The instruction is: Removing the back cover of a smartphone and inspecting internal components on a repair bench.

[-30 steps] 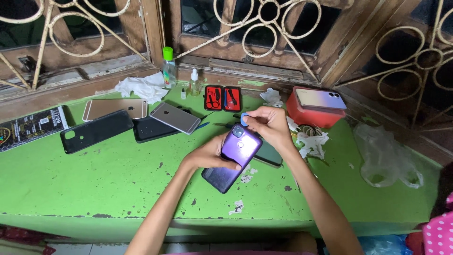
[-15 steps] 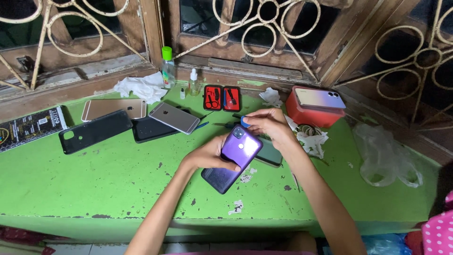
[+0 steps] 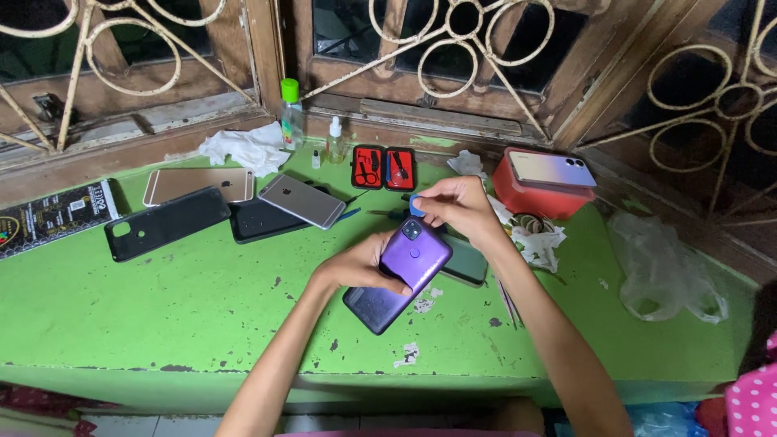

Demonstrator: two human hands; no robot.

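While the purple phone [image 3: 398, 275] is held back-up over the green table [image 3: 162, 324], its middle is clasped by the left hand [image 3: 360, 267] and a small blue pick [image 3: 416, 204] is pinched in the right hand [image 3: 457, 210] at the top edge. Prying the back cover seems in hand; next, careful sliding along the seam is probably called for.

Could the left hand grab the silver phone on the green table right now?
Probably not at once: the left hand is holding the purple phone from the side. The silver phone lies face down just up-left of it with nothing between, so once freed, the hand looks able to reach it.
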